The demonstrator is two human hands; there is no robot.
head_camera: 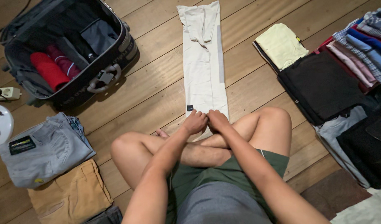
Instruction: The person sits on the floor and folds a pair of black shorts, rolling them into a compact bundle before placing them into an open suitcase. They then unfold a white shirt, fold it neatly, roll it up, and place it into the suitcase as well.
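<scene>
Right at the near end of the long cream garment (203, 70), both hands press down side by side: the left hand (195, 122) and the right hand (218, 120) have their fingers curled together onto the cloth, knuckles up, the two hands touching each other. The garment lies folded into a narrow strip on the wooden floor (157, 91), stretching away from the person's crossed legs. Left of the garment's far end sits an open dark suitcase (70, 49) with red rolled clothes (49, 70) inside. Left of its near end lie folded grey jeans (45, 149) and tan shorts (70, 195). Right of the garment are a folded pale yellow shirt (281, 45), black folded clothes (323, 83) and a stack of striped shirts (364, 45).
</scene>
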